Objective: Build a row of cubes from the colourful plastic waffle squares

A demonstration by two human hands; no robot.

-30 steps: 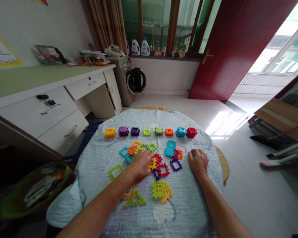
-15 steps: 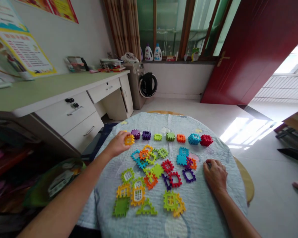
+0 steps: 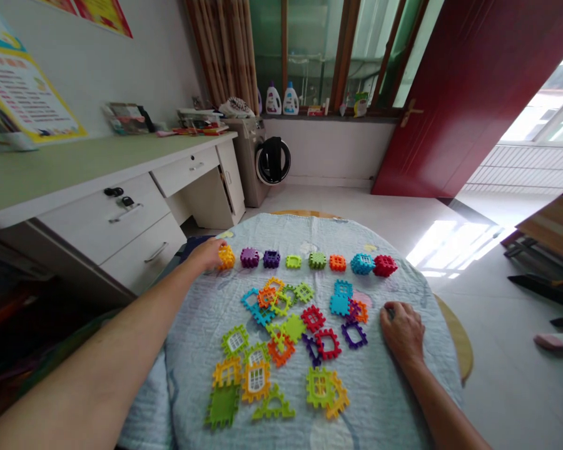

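Left hand (image 3: 209, 255): grip closed round the yellow cube (image 3: 226, 257), fingers on its side faces. Cube sits on the quilted cloth (image 3: 375, 406) at the left end of the cube row, upper centre-left of frame, just beside the purple cube (image 3: 249, 257).

Right hand (image 3: 402, 331): grip curled shut, knuckles resting on the cloth at lower right, nothing visible in it. Nearest piece is the purple frame tile (image 3: 355, 334).

Handling, my read: the cube is hollow snap-together plastic, so light and stiff, and the toothed edges give purchase. Pinch two opposite faces. Squeezing at a seam could pop a panel.

The row runs rightward through more cubes to the blue cube (image 3: 361, 264) and red cube (image 3: 385, 265).

Loose tiles at mid-frame are flat squares with castellated edges, most with open windows. There's one solid green tile (image 3: 223, 405) and one green triangle (image 3: 273, 407).

The cloth is pale blue, soft and puckered. The round bench (image 3: 462, 350) shows a wood rim at the right edge.
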